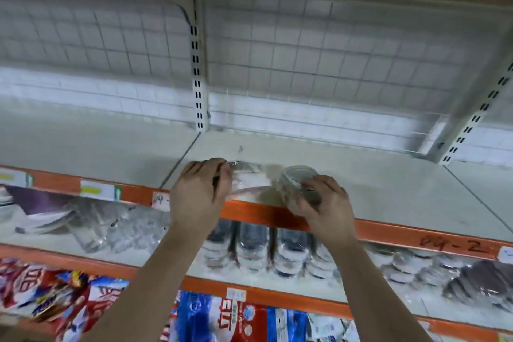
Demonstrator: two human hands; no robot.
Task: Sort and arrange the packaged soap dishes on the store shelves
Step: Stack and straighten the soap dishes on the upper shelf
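Plastic film, clear and glossy, wraps both items at the near edge of the pale shelf [388,189], just behind its orange front rail [249,212]. The left hand [200,191] curls over the left end of the left soap dish pack [251,182], which lies flat. Just beside it, the right soap dish pack [298,179] sits tilted, gripped from its near side by the right hand [323,203]. Both packs look light and stiff, though the wrap is probably slippery, so holding each by its ends seems safest.
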